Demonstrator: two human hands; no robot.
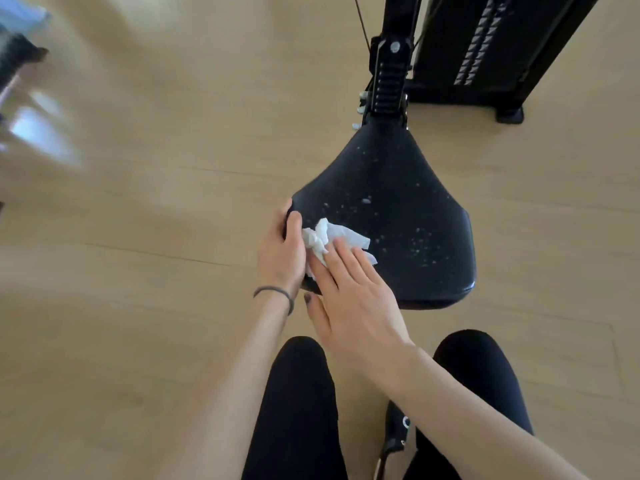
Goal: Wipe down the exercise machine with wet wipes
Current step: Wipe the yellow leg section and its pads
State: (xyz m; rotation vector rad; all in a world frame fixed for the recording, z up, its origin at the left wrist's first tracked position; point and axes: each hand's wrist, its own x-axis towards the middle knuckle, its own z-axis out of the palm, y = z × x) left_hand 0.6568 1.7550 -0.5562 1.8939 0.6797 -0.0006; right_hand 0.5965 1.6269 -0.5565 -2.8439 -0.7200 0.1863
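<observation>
White wipe (329,239) lies on the black seat (391,216) under my flat, spread right hand (356,299); my left hand (282,251) seems to grip the seat's edge.

A gym or workout room, judging by the black padded machine seat (391,216), the weight stack (481,53) behind it, a cable (361,24), and pale wood-look flooring (156,271).

No text, label, brand or number could be read anywhere; the pale marks on the weight stack (479,46) of the exercise machine were too blurred to make out.
</observation>
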